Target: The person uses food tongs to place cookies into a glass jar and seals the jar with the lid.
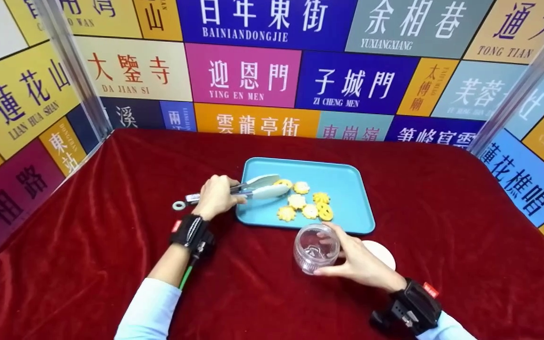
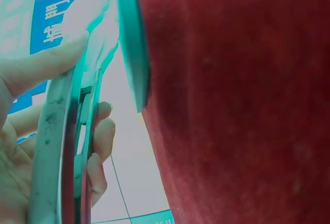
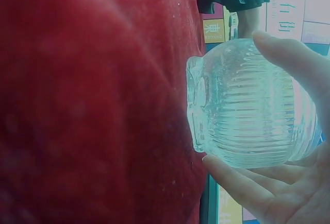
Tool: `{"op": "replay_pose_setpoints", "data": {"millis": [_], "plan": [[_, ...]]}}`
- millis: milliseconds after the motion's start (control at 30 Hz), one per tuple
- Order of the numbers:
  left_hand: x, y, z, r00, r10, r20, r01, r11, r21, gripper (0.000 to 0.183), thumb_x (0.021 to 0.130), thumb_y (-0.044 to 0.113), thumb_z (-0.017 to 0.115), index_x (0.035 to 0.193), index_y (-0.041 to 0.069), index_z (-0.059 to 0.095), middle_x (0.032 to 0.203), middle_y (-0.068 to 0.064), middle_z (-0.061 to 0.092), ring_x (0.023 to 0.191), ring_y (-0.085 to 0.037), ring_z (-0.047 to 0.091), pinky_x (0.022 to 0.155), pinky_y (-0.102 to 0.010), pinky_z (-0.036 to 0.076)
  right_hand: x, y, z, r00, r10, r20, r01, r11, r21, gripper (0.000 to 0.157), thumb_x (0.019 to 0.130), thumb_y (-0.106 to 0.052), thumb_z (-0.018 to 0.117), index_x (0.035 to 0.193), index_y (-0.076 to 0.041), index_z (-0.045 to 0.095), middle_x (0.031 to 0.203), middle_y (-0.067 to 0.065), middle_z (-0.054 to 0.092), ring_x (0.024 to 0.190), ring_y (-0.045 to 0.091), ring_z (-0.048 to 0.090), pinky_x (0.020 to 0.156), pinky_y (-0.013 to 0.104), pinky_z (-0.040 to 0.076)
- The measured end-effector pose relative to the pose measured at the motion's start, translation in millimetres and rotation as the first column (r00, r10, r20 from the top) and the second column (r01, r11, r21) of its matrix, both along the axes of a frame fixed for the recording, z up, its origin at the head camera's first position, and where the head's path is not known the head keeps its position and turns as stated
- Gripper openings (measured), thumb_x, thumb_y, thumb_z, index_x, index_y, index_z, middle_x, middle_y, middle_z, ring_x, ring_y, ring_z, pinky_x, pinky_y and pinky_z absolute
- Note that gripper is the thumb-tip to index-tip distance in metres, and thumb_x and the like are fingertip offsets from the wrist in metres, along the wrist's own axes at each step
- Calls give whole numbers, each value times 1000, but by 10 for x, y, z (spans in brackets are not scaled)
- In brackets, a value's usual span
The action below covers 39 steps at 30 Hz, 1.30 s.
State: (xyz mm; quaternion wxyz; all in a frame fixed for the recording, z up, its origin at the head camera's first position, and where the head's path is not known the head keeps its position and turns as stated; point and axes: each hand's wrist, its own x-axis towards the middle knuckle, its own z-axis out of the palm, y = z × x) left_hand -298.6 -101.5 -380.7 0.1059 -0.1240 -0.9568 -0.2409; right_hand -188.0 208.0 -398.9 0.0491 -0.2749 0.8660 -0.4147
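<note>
My left hand (image 1: 216, 196) grips a pair of metal tongs (image 2: 56, 147) with pale tips. The tongs' tips reach over the left part of a light blue tray (image 1: 343, 184), close to a ring-shaped cookie (image 1: 281, 182); whether they touch it I cannot tell. Several yellow and cream cookies (image 1: 296, 201) lie in the middle of the tray. In front of the tray, my right hand (image 1: 359, 262) holds a clear ribbed jar (image 3: 252, 110), thumb on one side and fingers on the other. The jar's mouth faces up, uncovered, and I see no cookie inside.
A white round lid (image 1: 380, 254) lies on the cloth, partly behind my right hand. Dark red cloth (image 1: 253, 293) covers the table. Clear upright posts (image 1: 527, 75) stand at the back corners, before a wall of coloured signs (image 1: 248, 75).
</note>
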Motion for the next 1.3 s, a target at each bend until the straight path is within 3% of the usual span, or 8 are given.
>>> {"op": "replay_pose_setpoints", "data": {"millis": [200,400,533,833,1067,1300], "plan": [[49,-37,90,999,-41,-20,42,995,86,37,66,24,84,98,8,75,85,-12,72,79,-32,63,70,-43,47,0,1,14,1000,23,14,-23,999,-39,81,74,-33,79,137,-11,34,121,12,57,100,24,65,82,30,52],[123,-86,202,996,-82,-44,89,977,192,39,67,21,84,101,6,74,89,-11,72,77,-28,60,69,-34,45,5,-4,21,998,26,52,-22,997,-73,81,73,-31,80,136,-11,34,123,13,56,103,25,62,83,31,52],[179,-120,278,987,-143,-79,157,965,212,38,68,19,83,101,3,73,89,-12,72,75,-26,61,68,-30,45,6,-1,15,998,19,54,-15,997,-74,80,72,-30,80,136,-10,35,124,14,55,105,26,61,83,30,52],[302,-134,330,935,-324,-145,351,904,244,43,67,19,84,104,0,71,92,-14,72,75,-24,63,72,-39,52,7,0,15,999,25,36,-22,997,-71,75,72,-32,80,132,-12,39,125,11,55,107,26,59,84,30,52],[368,-86,343,887,-426,-179,460,853,248,44,69,23,83,105,1,71,96,-13,72,75,-20,63,69,-28,50,9,7,7,1000,14,20,-13,998,-61,76,72,-33,80,132,-11,39,125,10,55,109,26,59,85,31,51],[440,-57,342,860,-475,-186,509,827,239,44,68,20,84,106,2,71,97,-12,72,72,-22,60,65,-23,43,8,24,-8,999,6,34,-4,998,-64,81,71,-31,81,134,-6,37,125,14,55,108,28,60,85,30,51]]}}
